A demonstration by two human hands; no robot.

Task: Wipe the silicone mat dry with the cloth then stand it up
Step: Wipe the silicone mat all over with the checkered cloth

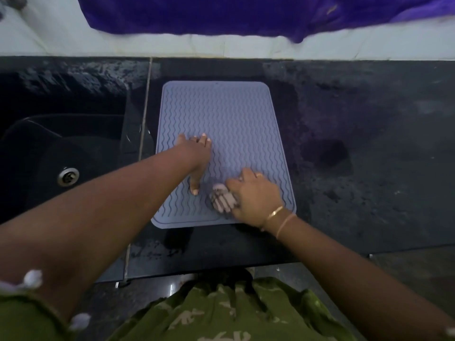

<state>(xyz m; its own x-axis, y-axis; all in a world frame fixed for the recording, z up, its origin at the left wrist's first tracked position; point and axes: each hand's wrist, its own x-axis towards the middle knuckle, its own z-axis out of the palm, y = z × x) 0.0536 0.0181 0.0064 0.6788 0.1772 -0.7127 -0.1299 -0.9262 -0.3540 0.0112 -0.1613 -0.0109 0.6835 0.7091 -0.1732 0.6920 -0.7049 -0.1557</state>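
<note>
A grey-blue silicone mat point(229, 114) with wavy ridges lies flat on the black stone counter point(357, 148). My left hand point(197, 156) rests on the mat's left middle with fingers spread, pressing it down. My right hand point(256, 195) is at the mat's near right part, closed on a small bunched pale cloth point(222, 199) with dark stripes. The cloth touches the mat just left of my right hand. The mat's near right corner is hidden under my wrist.
A black sink point(49, 153) with a metal drain point(68, 176) sits left of the mat. A white tiled wall point(221, 45) rises behind the counter, with a purple cloth point(234, 13) hanging over it. The counter's front edge runs just below the mat.
</note>
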